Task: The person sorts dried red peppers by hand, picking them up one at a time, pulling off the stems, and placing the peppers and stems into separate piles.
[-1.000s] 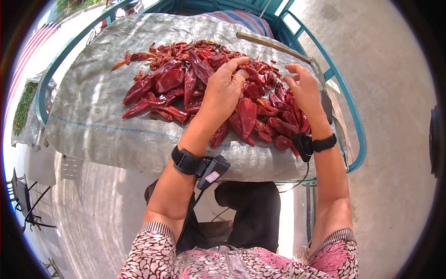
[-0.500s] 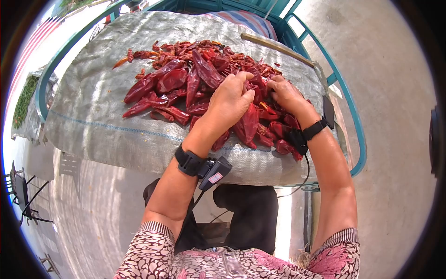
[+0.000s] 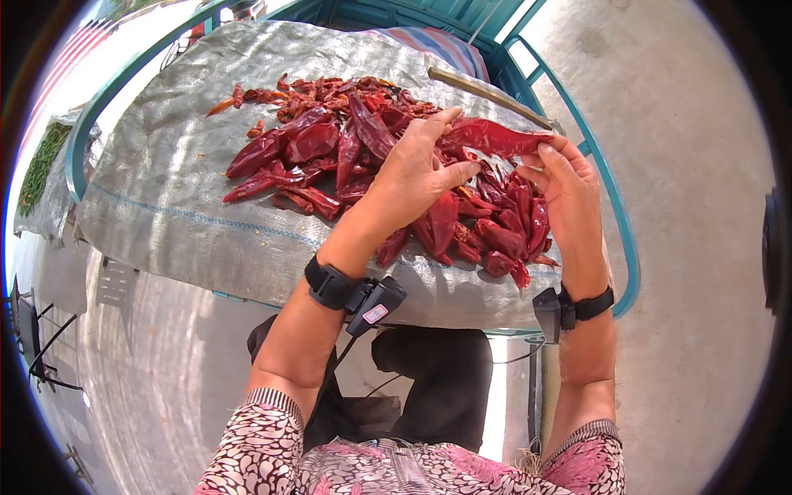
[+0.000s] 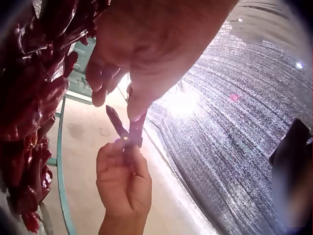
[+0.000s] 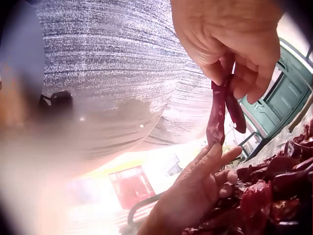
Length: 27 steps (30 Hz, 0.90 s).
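Note:
A long red dried pepper [image 3: 495, 138] spans the space between the hands in the head view. Its right end is pinched by the right hand [image 3: 571, 186]. Near the other end is the left hand [image 3: 412, 177], its thumb and index finger spread apart. In the right wrist view, the right hand [image 5: 234, 39] holds a long pepper [image 5: 215, 117] and a shorter dark red piece [image 5: 236, 115] hangs beside it; the left hand [image 5: 188, 196] has extended fingers at the long one's lower end. Whether the left fingers grip it is unclear.
Dried peppers [image 3: 313, 144] lie heaped on a grey woven sheet [image 3: 173, 165] over a teal-railed cart [image 3: 635, 223]. A wooden stick [image 3: 487, 93] lies at the back right. Green produce [image 3: 41, 169] is at the far left.
The right hand dipped into the heap, then rose and moved right with a pepper pinched in its fingers. The left hand shifted slightly right and up, its thumb and index finger spread wider.

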### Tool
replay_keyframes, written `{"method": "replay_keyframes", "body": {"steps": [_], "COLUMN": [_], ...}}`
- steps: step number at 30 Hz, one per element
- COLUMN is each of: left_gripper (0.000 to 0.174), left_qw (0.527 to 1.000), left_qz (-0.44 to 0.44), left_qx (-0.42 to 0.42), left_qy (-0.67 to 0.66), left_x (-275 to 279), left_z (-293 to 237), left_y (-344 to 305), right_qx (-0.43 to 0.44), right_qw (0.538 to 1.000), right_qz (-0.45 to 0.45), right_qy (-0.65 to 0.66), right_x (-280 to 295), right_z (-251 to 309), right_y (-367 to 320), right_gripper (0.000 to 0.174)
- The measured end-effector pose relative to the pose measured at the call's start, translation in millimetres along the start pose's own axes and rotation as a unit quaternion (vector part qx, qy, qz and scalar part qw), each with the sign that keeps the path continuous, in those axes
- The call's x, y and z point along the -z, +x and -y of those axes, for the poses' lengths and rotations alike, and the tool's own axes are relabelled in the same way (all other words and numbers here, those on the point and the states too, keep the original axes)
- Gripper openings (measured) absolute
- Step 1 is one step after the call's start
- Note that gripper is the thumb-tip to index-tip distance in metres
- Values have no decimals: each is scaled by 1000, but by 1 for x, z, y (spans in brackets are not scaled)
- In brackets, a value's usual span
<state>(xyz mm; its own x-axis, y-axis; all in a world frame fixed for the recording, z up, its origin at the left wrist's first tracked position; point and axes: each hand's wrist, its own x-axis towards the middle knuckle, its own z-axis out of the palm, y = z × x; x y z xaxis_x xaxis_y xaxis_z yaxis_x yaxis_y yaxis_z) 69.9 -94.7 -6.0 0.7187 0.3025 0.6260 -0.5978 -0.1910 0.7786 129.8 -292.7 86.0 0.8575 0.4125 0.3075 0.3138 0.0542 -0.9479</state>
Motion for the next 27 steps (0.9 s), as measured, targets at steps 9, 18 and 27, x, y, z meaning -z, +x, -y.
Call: {"method": "replay_keyframes", "body": {"steps": [9, 18, 27], "left_gripper": [33, 53, 31], "left_qw": [974, 989, 978], "left_qz": [-9, 111, 176], "left_qx": [165, 95, 22], "left_qy": [-154, -23, 114], "left_x": [11, 10, -16], "left_z": [-13, -2, -8], "left_y": [4, -3, -7], "right_qx": [-43, 90, 194], "right_qw": [980, 971, 941], "right_qz": [-106, -213, -187], "right_qy": [164, -60, -205], "right_x": [-13, -39, -44], "right_z": [-44, -62, -81], "right_y": [-32, -41, -59], "right_gripper": [18, 23, 16]}}
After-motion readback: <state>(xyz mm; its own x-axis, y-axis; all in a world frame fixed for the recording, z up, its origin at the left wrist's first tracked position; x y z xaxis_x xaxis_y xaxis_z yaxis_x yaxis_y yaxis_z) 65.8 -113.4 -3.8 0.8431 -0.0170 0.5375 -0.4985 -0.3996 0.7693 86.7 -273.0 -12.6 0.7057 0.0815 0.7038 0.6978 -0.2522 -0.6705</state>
